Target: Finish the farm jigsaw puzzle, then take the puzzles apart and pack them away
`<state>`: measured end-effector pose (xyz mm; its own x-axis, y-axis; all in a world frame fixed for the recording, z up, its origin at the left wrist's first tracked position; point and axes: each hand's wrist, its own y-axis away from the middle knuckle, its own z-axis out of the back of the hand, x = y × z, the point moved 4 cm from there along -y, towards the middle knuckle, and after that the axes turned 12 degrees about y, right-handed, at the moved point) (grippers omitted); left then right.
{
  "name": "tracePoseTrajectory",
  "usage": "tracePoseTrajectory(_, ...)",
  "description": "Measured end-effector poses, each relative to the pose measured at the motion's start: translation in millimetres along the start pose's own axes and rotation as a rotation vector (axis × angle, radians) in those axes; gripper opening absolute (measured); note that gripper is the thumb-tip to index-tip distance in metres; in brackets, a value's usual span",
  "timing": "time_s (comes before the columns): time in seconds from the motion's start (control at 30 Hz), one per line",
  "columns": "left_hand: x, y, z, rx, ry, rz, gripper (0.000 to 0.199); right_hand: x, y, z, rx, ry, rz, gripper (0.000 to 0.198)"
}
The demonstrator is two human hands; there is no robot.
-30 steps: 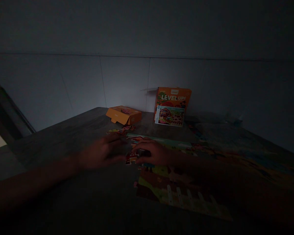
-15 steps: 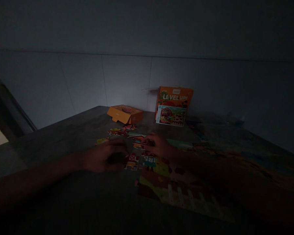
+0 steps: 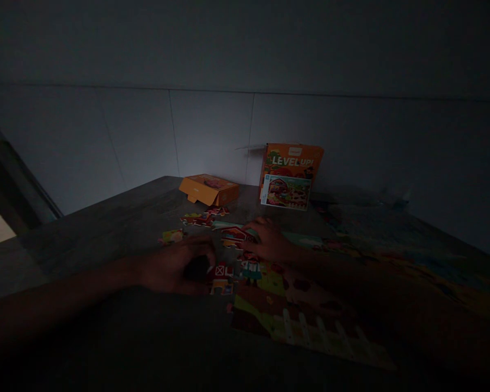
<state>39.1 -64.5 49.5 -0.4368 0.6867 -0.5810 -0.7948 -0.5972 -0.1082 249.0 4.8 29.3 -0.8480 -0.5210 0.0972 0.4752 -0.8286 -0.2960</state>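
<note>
My left hand point(image 3: 177, 267) curves around the left edge of a jigsaw puzzle piece point(image 3: 220, 277) with a red barn door on it, fingertips above and thumb below. My right hand point(image 3: 271, 239) rests with fingers apart over the right end of the barn-roof section point(image 3: 233, 235), which it partly covers. Below it lies a joined section of the puzzle point(image 3: 259, 307), showing a brown path, a cow and a white fence. A figure in a teal skirt point(image 3: 251, 269) is printed between the two hands. Darkness blurs the finer contact of the fingers.
Loose pieces point(image 3: 198, 219) lie beyond my hands, and a yellow-green piece point(image 3: 172, 236) is at the left. Behind stand an open orange box point(image 3: 210, 190) and an upright "LEVEL UP!" box point(image 3: 294, 155) with a picture card point(image 3: 286, 193). More puzzle parts point(image 3: 416, 272) spread rightward.
My left hand and the barn-door piece have shifted slightly towards me. The fingers of my right hand have straightened a little, and more of the barn roof shows.
</note>
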Motion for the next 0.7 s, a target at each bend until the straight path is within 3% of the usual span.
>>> tracePoseTrajectory(0.33, -2, 0, 2, -0.017, 0.015, 0.007, 0.031, 5, 0, 2, -0.019, -0.005, 0.086, 0.046)
tracePoseTrajectory(0.47, 6, 1, 1, -0.049, 0.182, 0.065, 0.032, 6, 0, 3, -0.036, -0.017, 0.073, 0.044)
tracePoseTrajectory(0.6, 22, -2, 3, -0.139, 0.401, 0.127, 0.02, 5, 1, 2, -0.059, -0.009, 0.083, 0.04)
tracePoseTrajectory(0.7, 37, -3, 13, -0.285, 0.327, 0.176, 0.018, 4, 1, 2, -0.059, -0.016, 0.088, 0.04)
